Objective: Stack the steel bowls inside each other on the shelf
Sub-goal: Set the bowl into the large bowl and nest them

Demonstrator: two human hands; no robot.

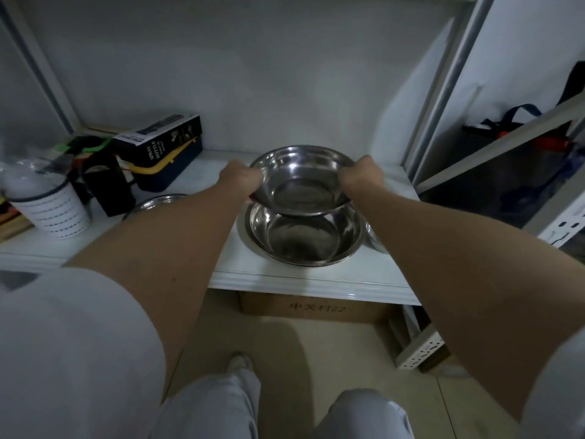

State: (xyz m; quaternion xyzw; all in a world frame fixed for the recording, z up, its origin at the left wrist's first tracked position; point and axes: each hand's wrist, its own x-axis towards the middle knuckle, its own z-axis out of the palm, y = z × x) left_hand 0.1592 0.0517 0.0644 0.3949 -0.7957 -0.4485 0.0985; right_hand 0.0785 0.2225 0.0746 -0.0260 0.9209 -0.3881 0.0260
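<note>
Fingers: both hands are closed on the rim of one steel bowl, the left hand [242,179] on its left edge and the right hand [361,177] on its right edge; the fingertips themselves curl out of sight under the rim.
Shelf [316,280]: white board, carrying everything below.
Held bowl [300,180]: raised, mouth up, tipped slightly toward the camera, hanging just above and a little behind the resting one.
Resting bowl [305,236]: on the shelf near the front edge; its doubled rim suggests more than one already nested, though I cannot tell for sure.
Step in hand: probably lowering the held bowl into the resting one.
Risk, tilt: if it goes down tipped, the near rim may catch and sit crooked.
Risk, offset: coming down too far back, it could land on the rim and slide the stack.
Risk, edge: the stack sits close to the front lip, so a shove could push it off.
Left bowl [158,201]: partly hidden behind the left forearm, apart from the stack, not yet added.
Right bowl [373,239]: only a sliver shows behind the right forearm, just beside the stack.
Spray bottle box [158,141]: back left, well clear.
White cup [47,204]: far left, clear of the path.
Obstruction: nothing lies between the two bowls.
</note>
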